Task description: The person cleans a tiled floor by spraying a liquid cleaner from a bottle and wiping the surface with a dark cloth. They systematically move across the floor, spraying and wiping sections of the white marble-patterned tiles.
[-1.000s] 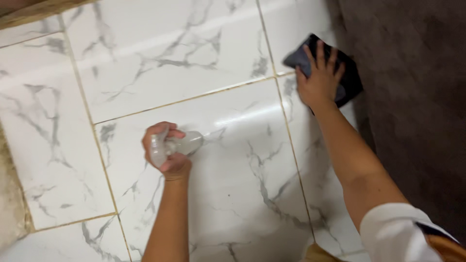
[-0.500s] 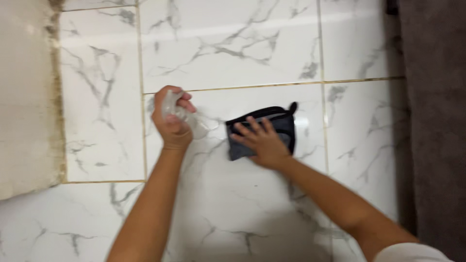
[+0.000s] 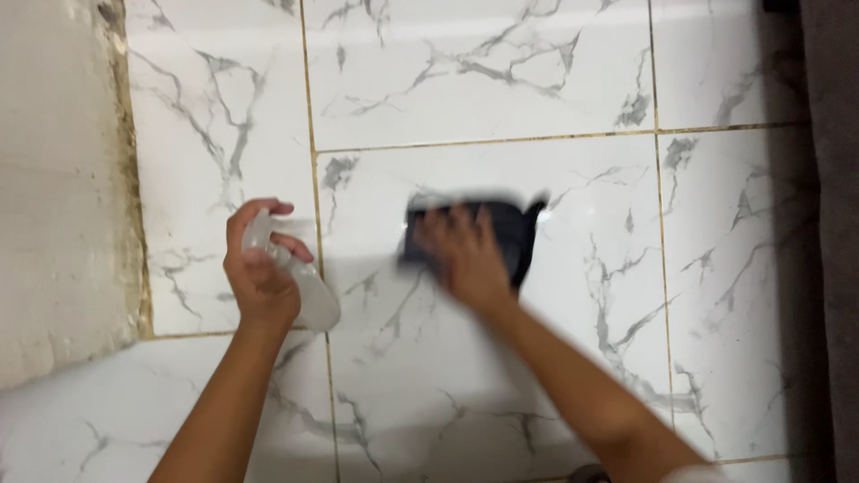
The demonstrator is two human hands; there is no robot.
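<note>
The white marble-pattern floor tiles fill the view. The blurred right hand lies with spread fingers flat on a dark cloth. The left hand grips a clear plastic spray bottle; its contents cannot be seen.

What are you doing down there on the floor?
A person is wiping the white marble-look floor tiles. The right hand presses a dark cloth flat on a tile; hand and cloth are motion-blurred. The left hand holds a clear spray bottle just above the floor. A beige wall runs along the left.
</note>
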